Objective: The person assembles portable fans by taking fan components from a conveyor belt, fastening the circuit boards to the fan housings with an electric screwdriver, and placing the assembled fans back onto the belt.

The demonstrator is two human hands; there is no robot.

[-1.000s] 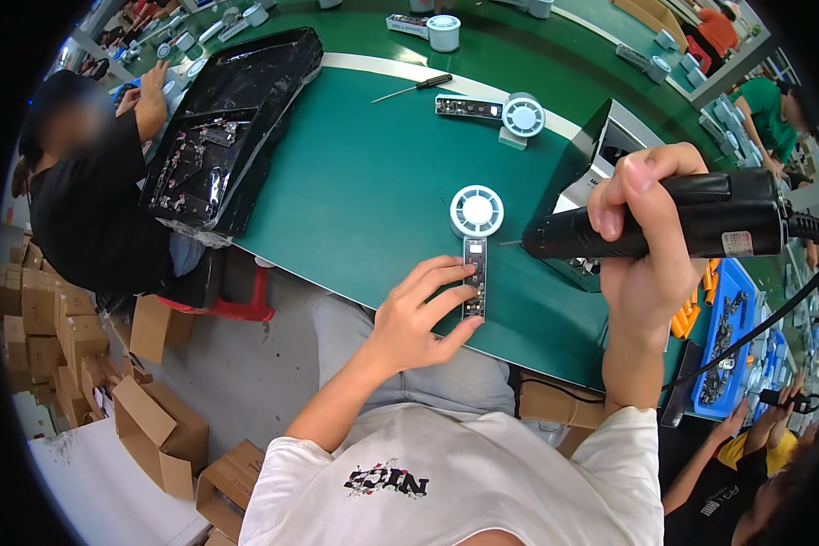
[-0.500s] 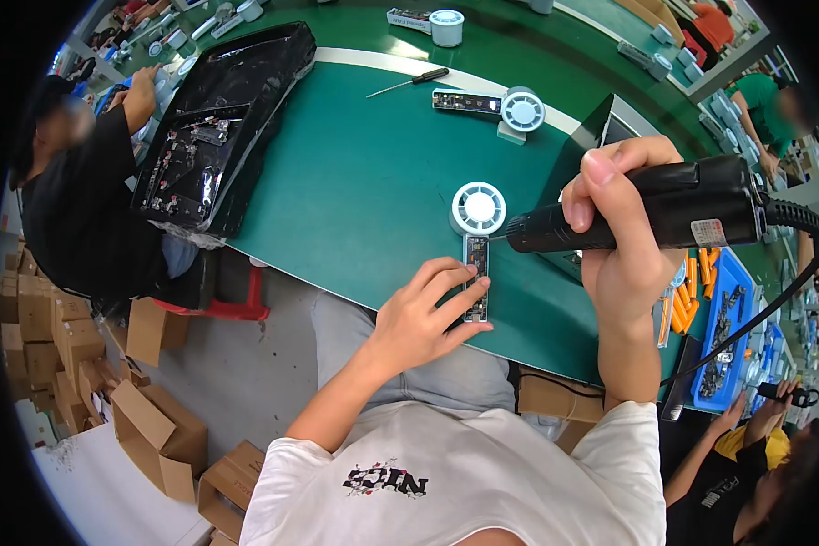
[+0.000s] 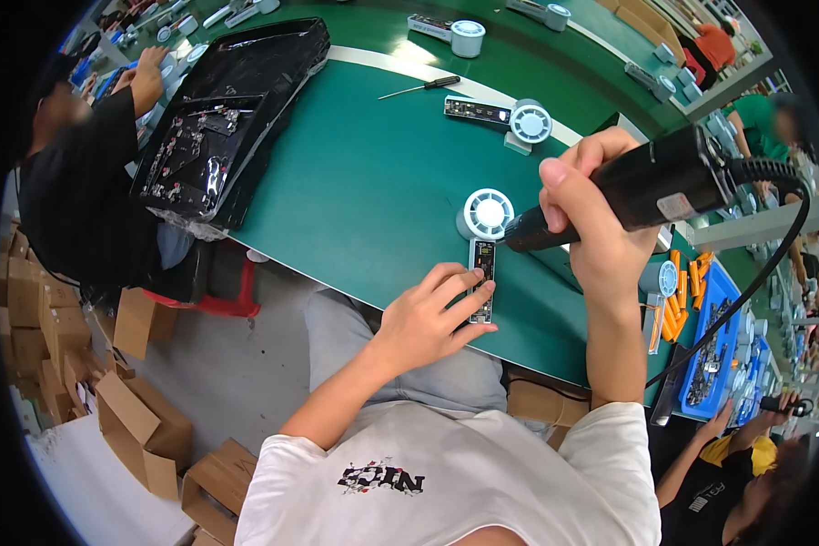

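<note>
Gripping: right hand round the driver, its label illegible, left hand on the fan

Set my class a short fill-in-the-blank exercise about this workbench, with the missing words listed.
1. The power tool in the right hand points toward the picture's ____ side.
2. The fan under the left hand lies on a tabletop coloured ____.
3. Orange cylinders lie beside a tray coloured ____.
Missing words: left; green; blue.
</note>
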